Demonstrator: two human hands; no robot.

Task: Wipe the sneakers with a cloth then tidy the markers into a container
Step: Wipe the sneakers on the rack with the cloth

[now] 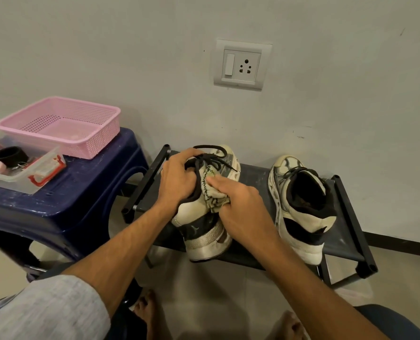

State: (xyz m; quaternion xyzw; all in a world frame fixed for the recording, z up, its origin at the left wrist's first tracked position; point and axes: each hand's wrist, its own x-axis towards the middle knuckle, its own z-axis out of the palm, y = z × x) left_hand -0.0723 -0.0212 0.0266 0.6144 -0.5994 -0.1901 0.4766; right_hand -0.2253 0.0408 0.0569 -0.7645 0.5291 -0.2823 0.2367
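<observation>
On a low dark shoe rack (348, 244) stand two cream and black sneakers. My left hand (177, 177) grips the left sneaker (204, 231) at its laces and tilts it onto its side. My right hand (243, 207) holds a pale cloth with dark zigzag stitching (210, 190) and presses it against the sneaker's upper with the forefinger stretched out. The second sneaker (299, 209) stands upright to the right, untouched. No markers show clearly.
A blue plastic stool (81, 192) at the left carries a pink mesh basket (64, 123) and a clear lidless box (39, 168) with small items inside. A wall socket (242, 65) is above the rack. My bare feet are on the tiled floor below.
</observation>
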